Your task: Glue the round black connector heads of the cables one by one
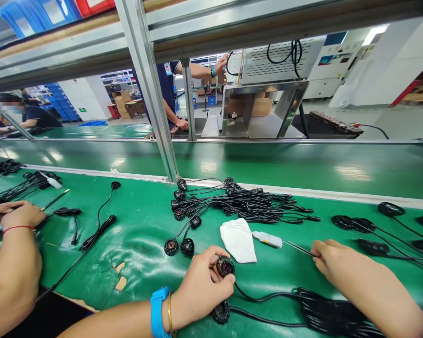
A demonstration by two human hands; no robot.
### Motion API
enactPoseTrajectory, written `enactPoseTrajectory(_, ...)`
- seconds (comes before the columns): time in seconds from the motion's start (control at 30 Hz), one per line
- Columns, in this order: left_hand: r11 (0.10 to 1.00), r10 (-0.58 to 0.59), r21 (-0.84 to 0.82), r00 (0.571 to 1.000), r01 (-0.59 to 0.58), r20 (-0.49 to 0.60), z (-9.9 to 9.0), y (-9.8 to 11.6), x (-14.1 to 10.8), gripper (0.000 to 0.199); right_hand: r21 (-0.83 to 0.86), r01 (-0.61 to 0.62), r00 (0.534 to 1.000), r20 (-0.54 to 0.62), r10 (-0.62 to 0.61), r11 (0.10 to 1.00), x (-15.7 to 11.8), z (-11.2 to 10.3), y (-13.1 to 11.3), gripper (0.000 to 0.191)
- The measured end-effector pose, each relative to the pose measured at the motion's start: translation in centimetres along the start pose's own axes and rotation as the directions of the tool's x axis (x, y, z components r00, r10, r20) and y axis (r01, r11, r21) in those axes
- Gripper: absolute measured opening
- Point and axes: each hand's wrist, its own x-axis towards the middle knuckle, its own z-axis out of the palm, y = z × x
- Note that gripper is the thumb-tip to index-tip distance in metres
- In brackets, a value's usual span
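My left hand (206, 286), with a blue band at the wrist, pinches a round black cable head (225, 266) between thumb and fingers. Its cord runs right to a coiled black bundle (331, 312) at the lower right. A second round head (220, 311) lies on the green mat just below that hand. My right hand (329, 260) is closed on metal tweezers (299, 249), whose tips point left toward a small white bottle (268, 239). Left of the bottle lies a white cloth (238, 239).
A pile of black cables (250, 202) with round heads lies behind the cloth. More black parts (373, 246) sit at right. Another person's hands (21, 216) work at far left. A metal post (151, 89) rises behind the mat (137, 234).
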Motion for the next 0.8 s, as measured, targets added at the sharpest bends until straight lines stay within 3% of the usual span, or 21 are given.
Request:
enactPoseTrajectory(0.1,1.0,0.0,0.028,1.0,0.0,-0.004,0.1,-0.1,0.0,0.037,-0.017,-0.074,0.997,0.025,0.074,0.997,-0.2,-1.0,0.2,0.021)
enactPoseTrajectory(0.17,0.999,-0.004,0.033,1.0,0.004,-0.008,0.1,-0.1,0.0,0.037,0.209,-0.063,0.992,-0.097,0.084,0.976,-0.5,-1.6,-0.5,0.017)
enactPoseTrajectory(0.2,0.999,-0.009,0.036,1.0,0.009,-0.009,0.1,0.0,0.0,0.037,0.389,0.01,0.982,-0.179,0.065,0.921,-0.8,-1.9,-1.2,0.018)
enactPoseTrajectory(0.27,0.999,-0.029,0.043,1.0,0.029,-0.009,0.1,0.3,0.1,0.036,0.704,0.268,0.933,-0.359,0.004,0.657,-1.6,-2.1,-3.4,0.024)
enactPoseTrajectory(0.33,0.997,-0.056,0.044,0.998,0.057,-0.011,0.1,0.5,0.2,0.037,0.81,0.465,0.872,-0.489,-0.027,0.356,-2.7,-1.9,-6.3,0.024)
enactPoseTrajectory(0.37,0.997,-0.065,0.04,0.998,0.066,-0.011,0.1,0.6,0.3,0.036,0.817,0.511,0.852,-0.523,-0.031,0.266,-3.2,-1.6,-7.7,0.021)
enactPoseTrajectory(0.4,0.997,-0.066,0.034,0.998,0.066,-0.011,0.1,0.7,0.3,0.035,0.811,0.536,0.837,-0.547,-0.023,0.235,-3.7,-1.3,-9.0,0.018)
enactPoseTrajectory(0.5,0.999,-0.037,-0.003,0.999,0.037,-0.011,0.1,0.5,0.5,0.03,0.707,0.65,0.752,-0.651,-0.103,0.28,-4.6,-0.4,-11.4,0.013)
enactPoseTrajectory(0.67,0.997,-0.023,-0.072,1.0,0.022,-0.016,0.1,0.1,0.7,0.028,0.556,0.768,0.619,-0.771,-0.146,0.319,-4.9,0.2,-11.8,0.016)
enactPoseTrajectory(0.8,0.997,-0.026,-0.079,0.999,0.025,-0.02,0.1,0.3,0.6,0.028,0.515,0.779,0.596,-0.786,-0.166,0.358,-5.0,0.4,-12.1,0.015)
